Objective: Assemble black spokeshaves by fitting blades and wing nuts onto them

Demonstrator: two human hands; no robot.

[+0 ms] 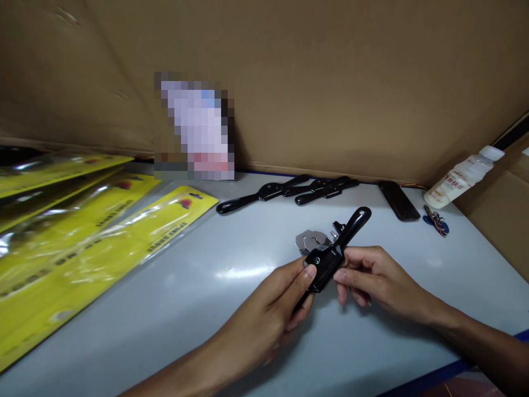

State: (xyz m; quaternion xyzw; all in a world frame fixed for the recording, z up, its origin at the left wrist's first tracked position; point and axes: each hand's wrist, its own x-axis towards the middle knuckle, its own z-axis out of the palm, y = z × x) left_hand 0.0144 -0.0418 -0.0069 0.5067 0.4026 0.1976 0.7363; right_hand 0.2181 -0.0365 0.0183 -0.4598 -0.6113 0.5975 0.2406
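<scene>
A black spokeshave point(330, 263) is held tilted over the table, one handle pointing up and away to the right. My left hand point(285, 292) wraps around its near handle, thumb pressed on the body beside a screw. At the body's right edge, my right hand point(367, 278) pinches with thumb and forefinger; what its fingertips touch behind the body is partly hidden. Just beyond the tool lie flat grey metal blades point(311, 240) with notches. Small dark and metal parts, which look like screws point(336, 229), rest beside them, partly covered by the handle.
More black spokeshaves point(270, 191) lie along the back of the table point(248, 309). A dark flat phone-like slab point(399, 201), keys point(436, 221) and a tilted plastic bottle point(465, 176) are at the right. Yellow blister packs point(165, 220) overlap at left. A cardboard wall point(330, 82) stands behind.
</scene>
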